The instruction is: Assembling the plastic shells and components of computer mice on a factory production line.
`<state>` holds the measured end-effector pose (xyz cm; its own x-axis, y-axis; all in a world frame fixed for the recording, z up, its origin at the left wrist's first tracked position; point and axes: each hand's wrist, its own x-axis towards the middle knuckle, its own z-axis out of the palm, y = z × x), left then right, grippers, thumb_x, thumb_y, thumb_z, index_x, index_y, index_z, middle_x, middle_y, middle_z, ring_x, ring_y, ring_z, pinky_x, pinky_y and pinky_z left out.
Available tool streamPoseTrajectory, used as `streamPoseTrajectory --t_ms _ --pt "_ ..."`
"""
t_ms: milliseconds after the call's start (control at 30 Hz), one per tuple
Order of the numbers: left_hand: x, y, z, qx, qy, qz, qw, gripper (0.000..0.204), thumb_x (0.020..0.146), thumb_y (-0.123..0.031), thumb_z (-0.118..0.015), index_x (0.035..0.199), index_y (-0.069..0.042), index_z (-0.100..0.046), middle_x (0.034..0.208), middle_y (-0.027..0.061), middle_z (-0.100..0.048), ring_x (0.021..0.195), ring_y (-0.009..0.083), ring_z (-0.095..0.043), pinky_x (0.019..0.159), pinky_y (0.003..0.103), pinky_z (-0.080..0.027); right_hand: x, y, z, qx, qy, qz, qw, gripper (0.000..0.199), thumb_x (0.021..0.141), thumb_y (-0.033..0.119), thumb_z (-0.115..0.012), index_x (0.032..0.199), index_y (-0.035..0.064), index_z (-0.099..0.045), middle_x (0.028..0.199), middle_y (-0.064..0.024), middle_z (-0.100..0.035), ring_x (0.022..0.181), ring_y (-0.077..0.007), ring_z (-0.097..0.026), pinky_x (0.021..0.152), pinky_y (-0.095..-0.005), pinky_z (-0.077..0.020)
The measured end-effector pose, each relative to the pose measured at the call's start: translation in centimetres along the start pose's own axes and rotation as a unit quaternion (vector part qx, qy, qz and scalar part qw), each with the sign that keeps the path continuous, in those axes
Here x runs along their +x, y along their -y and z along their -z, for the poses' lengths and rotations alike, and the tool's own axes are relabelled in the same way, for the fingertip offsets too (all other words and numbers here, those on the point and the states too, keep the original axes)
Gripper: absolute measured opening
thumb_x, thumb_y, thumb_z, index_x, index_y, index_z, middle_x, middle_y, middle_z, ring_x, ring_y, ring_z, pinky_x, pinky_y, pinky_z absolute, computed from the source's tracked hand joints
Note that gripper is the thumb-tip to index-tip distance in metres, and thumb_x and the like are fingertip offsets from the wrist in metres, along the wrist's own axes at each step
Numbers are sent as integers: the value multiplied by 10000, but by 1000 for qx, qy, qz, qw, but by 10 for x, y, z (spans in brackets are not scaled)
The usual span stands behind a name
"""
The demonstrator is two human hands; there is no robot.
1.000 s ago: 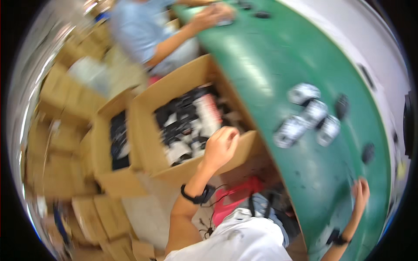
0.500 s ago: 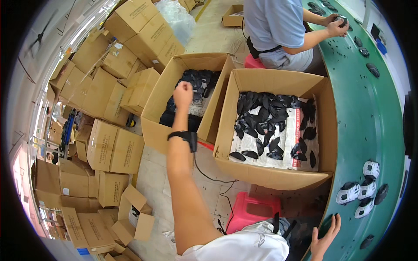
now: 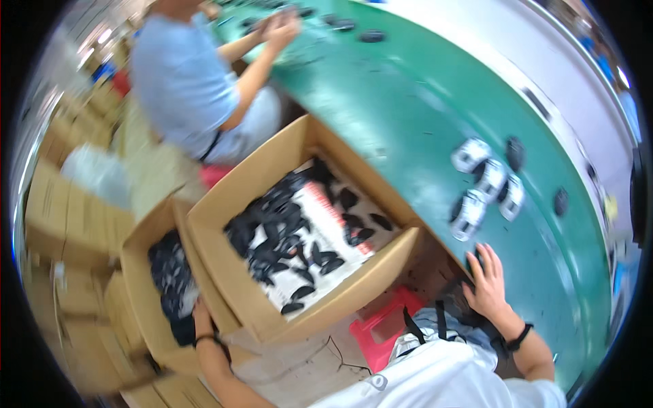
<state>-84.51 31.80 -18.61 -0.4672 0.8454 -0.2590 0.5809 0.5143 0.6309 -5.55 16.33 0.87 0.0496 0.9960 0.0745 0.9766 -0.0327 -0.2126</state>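
My left hand [image 3: 202, 316] is low at the near wall of the left cardboard box [image 3: 146, 234], beside the dark curved parts [image 3: 170, 272] lying in it. Motion blurs its fingers, so whether it holds anything does not show. On the near edge of the green table [image 3: 401, 156] rests my right hand [image 3: 488, 280], fingers stretched out and apart. Something dark shows by its fingertips, too blurred to name. Just beyond that hand sit several white-and-black shells [image 3: 469, 214] that look like computer mouse bodies, with a black one [image 3: 515, 154] behind them.
The larger cardboard box [image 3: 235, 285] against the table holds many black curved pieces [image 3: 272, 224] on printed paper. A co-worker in a light blue shirt [image 3: 183, 81] handles a dark object at the table's far end. A pink stool [image 3: 381, 340] stands below me; stacked cartons [image 3: 81, 299] fill the left.
My view has swung right toward the table, so the boxes appear farther left. My left hand, earlier a closed fist above the left box, is now lower at its near side.
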Motion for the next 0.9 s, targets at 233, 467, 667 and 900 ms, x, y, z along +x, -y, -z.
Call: streamPoseTrajectory --t_ms 233,467,667,900 --pt "32 -97 -145 255 153 -300 906 292 881 -306 -495 1034 -107 -643 1109 150 -594 948 354 -581 795 480 -480 -23 -17 11 -42 -27 -46 998 687 682 119 -680 1334 93 -463 1422 -178 -367 1326 -383 -334 1079 -512 -298" --pt "-37 -2 -156 561 125 -276 771 321 882 -265 -483 1109 -96 -635 1178 151 -562 911 403 -579 754 556 -468 -26 -19 5 -56 -46 -54 996 650 698 11 -602 1333 45 -465 1456 -182 -348 1348 -400 -312 1103 -496 -270" --pt "64 -39 -149 650 292 107 694 648 879 -180 -584 1452 -44 -313 1542 138 -90 1249 585 -313 829 707 -405 -18 -4 -9 -60 -39 -24 997 685 728 -12 -570 1389 37 -398 1472 -180 -328 1363 -401 -283 1113 -483 -242" --pt "41 -40 -73 390 20 153 908 572 837 -172 -634 1360 -46 -439 1420 196 -336 1181 575 -414 788 632 -495 -21 -4 -13 -31 -41 -1 999 721 716 -23 -574 1407 37 -377 1480 -174 -318 1369 -392 -273 1117 -476 -237"
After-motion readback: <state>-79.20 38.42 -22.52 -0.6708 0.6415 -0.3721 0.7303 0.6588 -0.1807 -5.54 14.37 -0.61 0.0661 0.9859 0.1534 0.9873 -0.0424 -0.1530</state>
